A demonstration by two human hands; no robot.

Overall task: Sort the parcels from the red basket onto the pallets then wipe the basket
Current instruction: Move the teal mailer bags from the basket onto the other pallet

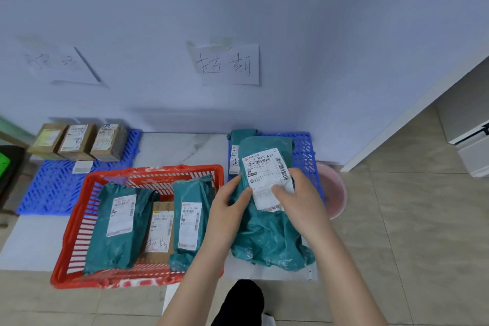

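Note:
Both hands hold a teal mailer bag [267,235] with a white label, raised in front of the right blue pallet [307,156]. My left hand [227,206] grips its left edge. My right hand [299,198] holds its right side, thumb on the label. The red basket [79,219] on the floor at left holds two teal bags [116,222] [190,219] and a brown box [160,230] between them. Another teal bag [239,137] lies on the right pallet. The left blue pallet [53,188] carries three cardboard boxes [78,141].
Two handwritten paper signs [227,65] [57,65] are taped to the wall above the pallets. A pink basin [333,190] stands right of the right pallet. A white cabinet [473,151] is at far right. A loose white label [82,167] lies on the left pallet.

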